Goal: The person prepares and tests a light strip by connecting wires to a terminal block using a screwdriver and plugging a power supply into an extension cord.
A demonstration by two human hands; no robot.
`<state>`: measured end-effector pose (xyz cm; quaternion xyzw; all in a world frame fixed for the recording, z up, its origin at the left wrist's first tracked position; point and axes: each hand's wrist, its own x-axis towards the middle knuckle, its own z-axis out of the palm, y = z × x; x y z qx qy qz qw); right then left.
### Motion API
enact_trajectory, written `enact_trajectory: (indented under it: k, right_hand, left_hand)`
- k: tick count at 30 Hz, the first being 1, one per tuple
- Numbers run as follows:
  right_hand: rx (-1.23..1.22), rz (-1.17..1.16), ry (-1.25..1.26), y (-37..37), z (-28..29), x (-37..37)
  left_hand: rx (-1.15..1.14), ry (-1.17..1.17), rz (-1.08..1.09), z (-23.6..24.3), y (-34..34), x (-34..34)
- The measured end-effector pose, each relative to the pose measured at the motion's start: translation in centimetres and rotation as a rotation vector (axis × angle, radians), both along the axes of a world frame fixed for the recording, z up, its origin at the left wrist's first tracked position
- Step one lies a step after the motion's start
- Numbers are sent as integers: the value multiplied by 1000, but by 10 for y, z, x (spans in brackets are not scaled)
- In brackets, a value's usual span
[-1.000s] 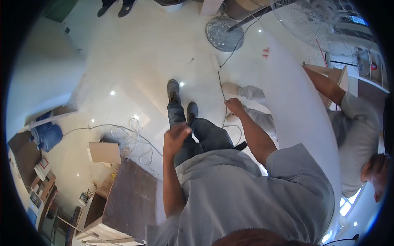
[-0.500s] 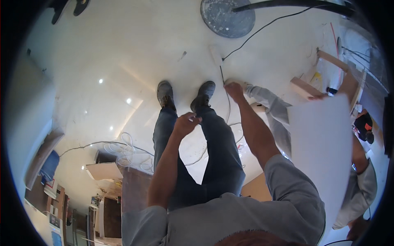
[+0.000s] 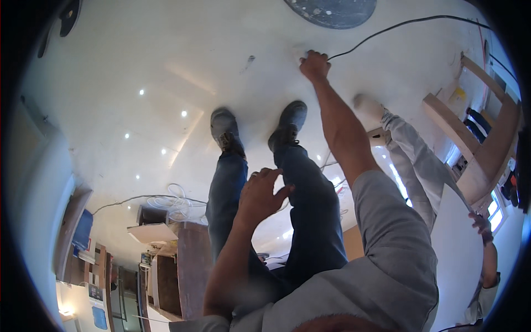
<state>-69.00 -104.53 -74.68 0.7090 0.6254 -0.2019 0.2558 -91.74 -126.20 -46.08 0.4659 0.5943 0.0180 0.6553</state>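
Note:
My right hand point(image 3: 316, 65) reaches forward to the floor, past my right shoe. Its fingers are curled round the end of a black cable point(image 3: 381, 29), which runs off to the far right. A pale, blurred shape on the floor shows just beyond the fingertips; the hand covers the rest of it. My left hand point(image 3: 261, 195) hangs in front of my right thigh, with thumb and fingers apart and nothing visible in it.
A round, spotted dark disc point(image 3: 337, 10) lies at the far edge. On the right, another person holds a large white panel point(image 3: 451, 249), near a wooden frame point(image 3: 475, 133). Coiled white cable point(image 3: 176, 203) and a brown wooden box point(image 3: 192, 265) are at the left.
My right hand has moved forward to the cable end. My left hand has opened from a curl. The view has shifted, and the other person's white panel appears lower and more tilted.

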Motion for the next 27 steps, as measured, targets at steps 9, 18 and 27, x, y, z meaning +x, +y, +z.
enact_trajectory:
  k: [9,18,27]
  right_hand:
    - [54,4,556,-114,211,-46]
    - [164,-494,563,-135,308,8]
    - [-166,-1161,738,-147,348,2]
  left_hand:
    - [286,222,597,-45,9,81]
    - [-85,-703,1184,-27,8,76]
    - [-206,-969,1171,18,8,62]
